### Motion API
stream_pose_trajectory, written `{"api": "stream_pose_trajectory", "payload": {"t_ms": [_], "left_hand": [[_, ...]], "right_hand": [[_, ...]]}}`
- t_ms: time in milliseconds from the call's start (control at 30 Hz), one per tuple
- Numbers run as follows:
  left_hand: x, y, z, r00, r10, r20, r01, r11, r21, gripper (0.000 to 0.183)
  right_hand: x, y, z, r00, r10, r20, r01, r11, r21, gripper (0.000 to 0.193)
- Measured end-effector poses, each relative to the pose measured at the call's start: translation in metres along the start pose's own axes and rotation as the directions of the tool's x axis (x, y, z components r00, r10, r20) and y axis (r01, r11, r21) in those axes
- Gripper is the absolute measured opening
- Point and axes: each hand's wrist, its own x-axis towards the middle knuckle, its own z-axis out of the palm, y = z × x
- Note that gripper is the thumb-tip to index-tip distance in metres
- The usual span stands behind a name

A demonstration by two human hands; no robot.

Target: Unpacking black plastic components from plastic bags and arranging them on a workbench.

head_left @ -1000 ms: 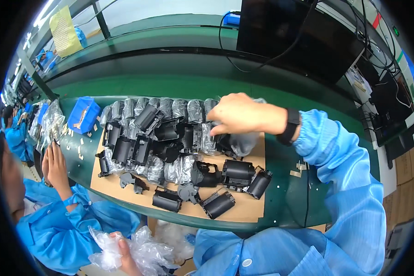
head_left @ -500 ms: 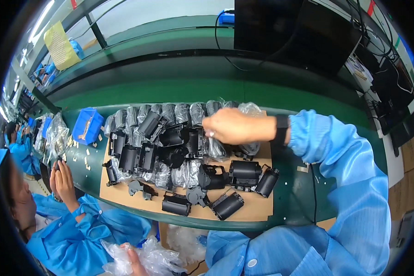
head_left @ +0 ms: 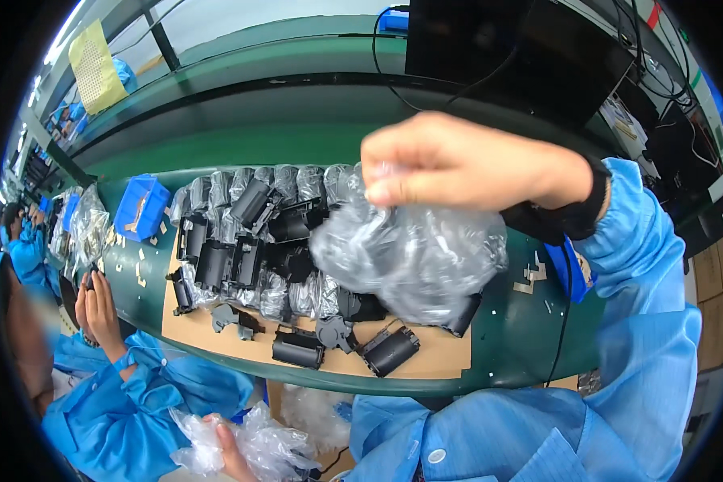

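My right hand (head_left: 434, 165) is raised over the right half of the bench, its fingers closed on crinkled clear plastic bags (head_left: 426, 257). The bags hang below the fist, and I cannot tell whether anything is inside them. At the lower edge my left hand (head_left: 231, 454) is closed round a bunch of clear plastic bags (head_left: 273, 446); most of that hand is hidden. Loose black plastic housings (head_left: 299, 349) lie on a cardboard sheet (head_left: 241, 345). Behind them run rows of similar dark parts wrapped in clear bags (head_left: 285, 183). The hanging bags hide several housings on the right.
A blue bin (head_left: 141, 207) stands at the left, another blue bin (head_left: 572, 269) partly behind my right arm. Small pale scraps (head_left: 530, 281) and a black cable (head_left: 569, 321) lie on the green bench (head_left: 506, 337). A co-worker in blue (head_left: 136, 394) sits at the left.
My right hand has lifted from the wrapped rows, toward me and to the right, with clear bags hanging from it. The left hand keeps its bunch of bags. The view has shifted slightly.
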Motion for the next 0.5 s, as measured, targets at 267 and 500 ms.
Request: {"api": "stream_pose_trajectory", "payload": {"t_ms": [267,500], "left_hand": [[-0.002,-0.005,-0.004,1.0,-0.012,-0.02,0.012,1.0,0.029,0.035],[0.016,0.008,-0.006,0.995,0.101,0.0,-0.1,0.988,0.114,0.035]], "right_hand": [[-0.002,-0.007,-0.011,0.989,0.089,-0.115,-0.063,0.974,0.218,0.026],[-0.035,0.039,-0.075,0.972,0.226,-0.07,-0.22,0.972,0.088,0.037]]}}
